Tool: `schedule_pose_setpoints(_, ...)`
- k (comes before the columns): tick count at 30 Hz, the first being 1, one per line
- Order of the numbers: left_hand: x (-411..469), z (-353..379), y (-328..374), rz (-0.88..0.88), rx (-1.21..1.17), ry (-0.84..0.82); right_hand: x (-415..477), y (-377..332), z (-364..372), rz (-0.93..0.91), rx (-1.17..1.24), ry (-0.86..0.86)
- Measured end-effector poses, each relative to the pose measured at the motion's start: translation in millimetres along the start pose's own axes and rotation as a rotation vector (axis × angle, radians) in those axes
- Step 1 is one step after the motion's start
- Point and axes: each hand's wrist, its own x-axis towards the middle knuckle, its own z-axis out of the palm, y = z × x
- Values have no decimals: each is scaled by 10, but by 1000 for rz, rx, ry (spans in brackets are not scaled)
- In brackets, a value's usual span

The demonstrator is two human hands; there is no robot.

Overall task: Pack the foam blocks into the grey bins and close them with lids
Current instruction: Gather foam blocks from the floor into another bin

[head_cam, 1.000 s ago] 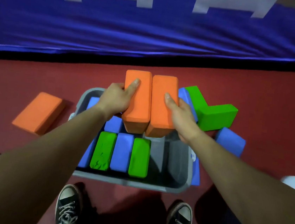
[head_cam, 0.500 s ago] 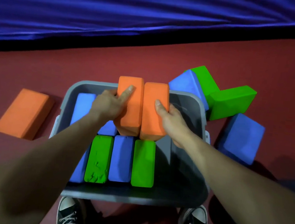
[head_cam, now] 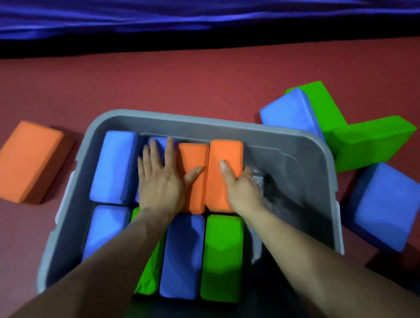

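The grey bin (head_cam: 309,154) sits on the red floor in front of me. Inside it stand blue blocks (head_cam: 115,163) and green blocks (head_cam: 222,257) in two rows. Two orange blocks lie side by side in the far row. My left hand (head_cam: 160,179) lies flat with straight fingers on a blue block, its thumb touching the left orange block (head_cam: 193,162). My right hand (head_cam: 242,188) grips the right orange block (head_cam: 226,155), thumb on top, fingers down its right side. The bin's right part holds no blocks. No lid is in view.
Another orange block (head_cam: 22,161) lies on the floor left of the bin. Two green blocks (head_cam: 368,140) and two blue blocks (head_cam: 387,205) lie on the floor right of and behind it. A blue curtain (head_cam: 168,10) hangs along the back.
Both hands have lowered the two orange blocks from above the bin down into its far row. My left hand has let go of its block and flattened out.
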Motion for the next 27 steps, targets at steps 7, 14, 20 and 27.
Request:
schedule_pose_setpoints(7, 85, 29, 7, 24, 149, -55, 25, 63, 0, 51, -176, -38)
schedule_pose_setpoints(14, -162, -545, 244, 43, -1, -154, -691, 57, -672, -178, -392, -4)
schedule_pose_setpoints(20, -862, -1518, 419, 120, -93, -100, -1691, 63, -1476, -198, -382, 106)
schedule_pose_setpoints(27, -1966, -2566, 596, 146, -209, -40, -3165, 217, -1984, -217, -274, 172)
